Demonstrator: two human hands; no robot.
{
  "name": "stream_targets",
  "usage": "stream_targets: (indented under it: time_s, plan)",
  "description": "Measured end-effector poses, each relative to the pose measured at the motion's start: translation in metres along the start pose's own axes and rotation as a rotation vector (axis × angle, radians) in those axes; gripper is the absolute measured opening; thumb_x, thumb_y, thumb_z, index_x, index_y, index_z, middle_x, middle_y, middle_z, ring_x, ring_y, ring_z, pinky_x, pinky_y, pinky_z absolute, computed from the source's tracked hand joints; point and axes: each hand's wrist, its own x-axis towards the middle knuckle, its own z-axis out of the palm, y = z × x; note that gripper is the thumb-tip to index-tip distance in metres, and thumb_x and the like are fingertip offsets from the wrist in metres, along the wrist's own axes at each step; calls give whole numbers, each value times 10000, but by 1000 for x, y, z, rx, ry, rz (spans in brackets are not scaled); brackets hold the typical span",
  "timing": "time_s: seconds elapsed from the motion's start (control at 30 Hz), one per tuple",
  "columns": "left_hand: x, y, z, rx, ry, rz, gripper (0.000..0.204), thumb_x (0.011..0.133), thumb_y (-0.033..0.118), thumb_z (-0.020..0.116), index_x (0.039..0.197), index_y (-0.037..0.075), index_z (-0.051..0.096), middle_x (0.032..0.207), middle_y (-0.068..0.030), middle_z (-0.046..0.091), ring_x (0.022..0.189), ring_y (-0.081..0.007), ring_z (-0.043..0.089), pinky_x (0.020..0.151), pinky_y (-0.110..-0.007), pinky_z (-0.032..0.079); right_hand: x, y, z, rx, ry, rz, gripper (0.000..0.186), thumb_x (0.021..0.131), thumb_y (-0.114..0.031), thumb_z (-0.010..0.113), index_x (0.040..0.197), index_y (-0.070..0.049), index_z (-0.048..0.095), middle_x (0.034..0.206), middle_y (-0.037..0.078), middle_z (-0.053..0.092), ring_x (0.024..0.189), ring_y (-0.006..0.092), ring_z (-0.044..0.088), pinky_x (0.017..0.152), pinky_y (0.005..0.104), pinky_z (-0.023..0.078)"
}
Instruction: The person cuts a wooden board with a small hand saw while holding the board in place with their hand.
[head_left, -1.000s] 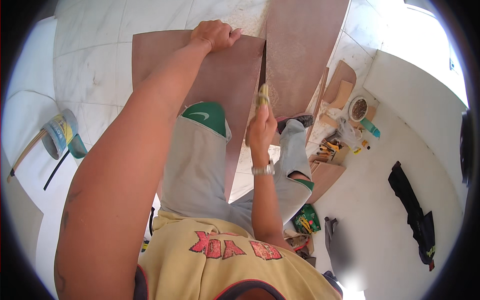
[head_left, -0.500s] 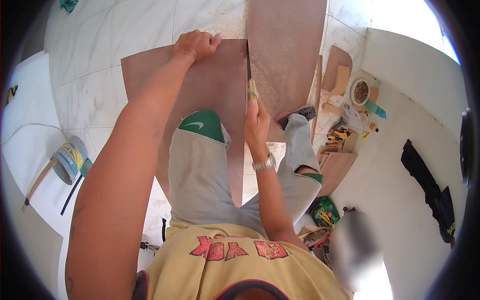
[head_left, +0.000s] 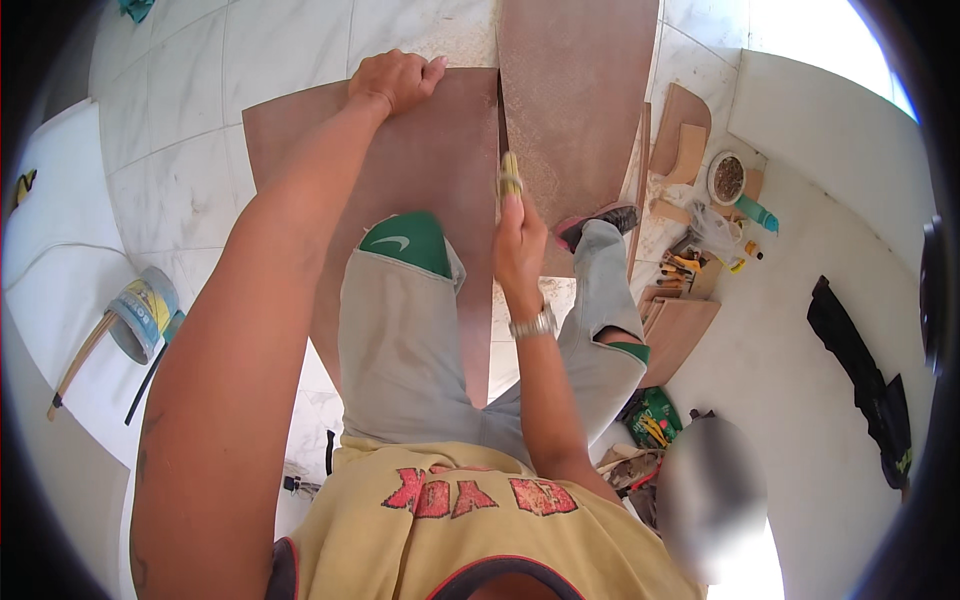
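Observation:
A brown sheet of board (head_left: pixel 410 150) lies under my left knee, with a long straight edge beside a second brown board (head_left: pixel 570 110). Over its far edge my left hand (head_left: pixel 395 82) is closed, fingers curled around the rim. My right hand (head_left: pixel 520 245) grips the yellowish handle of a handsaw (head_left: pixel 511 172), with the thumb along the top. Its thin dark blade runs away from me in the narrow gap between the two boards and is seen nearly edge-on. Pale dust is scattered over the right board and the floor beyond.
My shoe (head_left: pixel 597 225) rests at the right board's near end. To the right are wood offcuts (head_left: pixel 680 325), a round bowl (head_left: pixel 727 178), a plastic bag (head_left: pixel 715 232) and small tools (head_left: pixel 682 265). A bucket (head_left: pixel 145 310) stands at the left on white tiles (head_left: pixel 285 60).
The whole view has shifted slightly. Both hands keep their holds, left on the board and right on the saw handle, with hardly any visible movement against the boards.

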Motion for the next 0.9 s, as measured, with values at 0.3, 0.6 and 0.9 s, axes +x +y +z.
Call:
stream_targets:
  time_s: [0.3, 0.6, 0.9]
  plan:
    - [2, 6, 3, -12, -20, -27, 679, 1074, 630, 347, 1026, 152, 828, 1024, -142, 797, 1006, -363, 748, 921, -477, 584, 135, -37, 34, 206, 24, -204, 412, 1123, -409, 496, 994, -50, 651, 668, -13, 519, 486, 85, 473, 449, 288, 398]
    - [-2, 5, 7, -36, 45, 28, 645, 1076, 590, 377, 927, 151, 824, 909, -158, 783, 913, -389, 737, 859, -505, 582, -116, 35, -26, 172, 78, -34, 450, 1158, -381, 432, 1243, -7, 668, 623, -80, 424, 506, 19, 390, 447, 233, 313]
    - [11, 26, 1, -66, 40, 5, 667, 1082, 593, 353, 979, 130, 822, 1010, -143, 797, 981, -355, 751, 927, -478, 581, 107, -20, 13, 8, 93, -334, 430, 1132, -382, 463, 1037, 10, 610, 713, 40, 501, 631, 145, 424, 582, 359, 384]
